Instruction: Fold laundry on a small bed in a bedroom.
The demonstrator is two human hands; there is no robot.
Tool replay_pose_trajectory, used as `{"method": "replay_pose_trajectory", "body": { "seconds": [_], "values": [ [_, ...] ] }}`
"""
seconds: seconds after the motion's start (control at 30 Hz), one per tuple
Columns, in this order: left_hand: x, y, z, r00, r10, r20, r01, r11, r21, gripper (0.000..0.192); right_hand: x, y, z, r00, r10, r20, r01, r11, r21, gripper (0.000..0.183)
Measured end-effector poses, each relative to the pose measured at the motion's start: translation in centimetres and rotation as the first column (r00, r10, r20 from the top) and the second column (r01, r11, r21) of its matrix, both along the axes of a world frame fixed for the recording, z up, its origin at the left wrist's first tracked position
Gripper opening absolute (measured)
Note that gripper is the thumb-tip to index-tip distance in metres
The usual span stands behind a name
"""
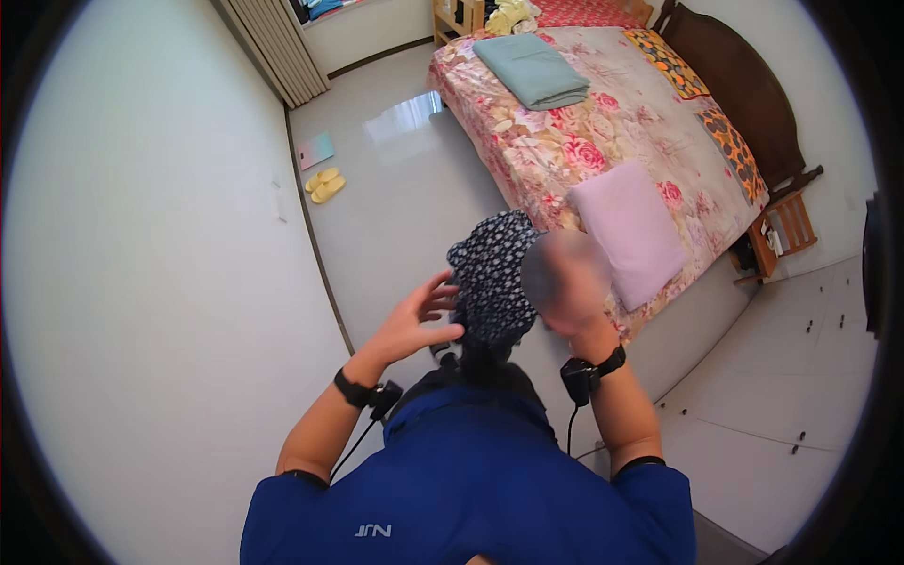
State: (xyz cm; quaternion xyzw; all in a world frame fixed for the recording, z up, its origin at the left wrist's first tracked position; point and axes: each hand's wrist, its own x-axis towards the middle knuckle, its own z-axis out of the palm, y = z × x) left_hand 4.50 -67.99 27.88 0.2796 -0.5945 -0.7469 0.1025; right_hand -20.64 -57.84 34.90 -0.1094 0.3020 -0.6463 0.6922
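Observation:
A crumpled navy-and-white patterned cloth (494, 265) is in front of my body, between my two hands. My left hand (417, 318) is at its left edge, thumb and fingers spread apart. The thumb tip overlaps the cloth's lower left side; whether it touches is not plain. Next to the cloth's right edge is my right hand (575, 289), raised and hidden by a blurred round patch, so its fingers and grip cannot be made out. Both wrists carry black straps with small devices and cables.
To the right stands a bed with a floral sheet (522, 148). On it lie a folded pink blanket (628, 233), a folded grey-green blanket (530, 70) and orange patterned pillows (667, 63). Yellow slippers (325, 185) and a pastel flat square (316, 151) are near the left wall (155, 247). White cabinets (763, 367) line the right.

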Motion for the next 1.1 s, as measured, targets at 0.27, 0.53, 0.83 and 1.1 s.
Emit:
{"method": "replay_pose_trajectory", "body": {
  "seconds": [0.27, 0.53, 0.83, 1.1],
  "values": [
    [-6.2, -11.1, 1.0, 0.975, 0.045, -0.217, -0.085, 0.981, -0.176, 0.086, -2.5, -9.1, -0.6, 0.953, -0.04, -0.3, 0.029, 0.999, -0.041, 0.048],
    [-11.4, -23.8, 1.2, 0.982, -0.065, 0.176, 0.126, 0.925, -0.359, 0.021, -10.6, -21.3, -7.6, 0.984, -0.025, -0.176, 0.047, 0.991, 0.122, 0.042],
    [-18.1, -36.4, 2.9, 0.941, 0.339, 0.014, -0.336, 0.937, -0.095, 0.022, -18.0, -38.4, -11.6, 0.456, 0.322, -0.829, -0.142, 0.947, 0.29, 0.048],
    [-22.6, -46.3, 1.2, 0.893, 0.449, -0.034, -0.446, 0.892, 0.077, 0.018, -17.2, -48.1, -9.0, 0.462, 0.118, -0.879, -0.322, 0.946, -0.042, 0.078]
  ]
}}
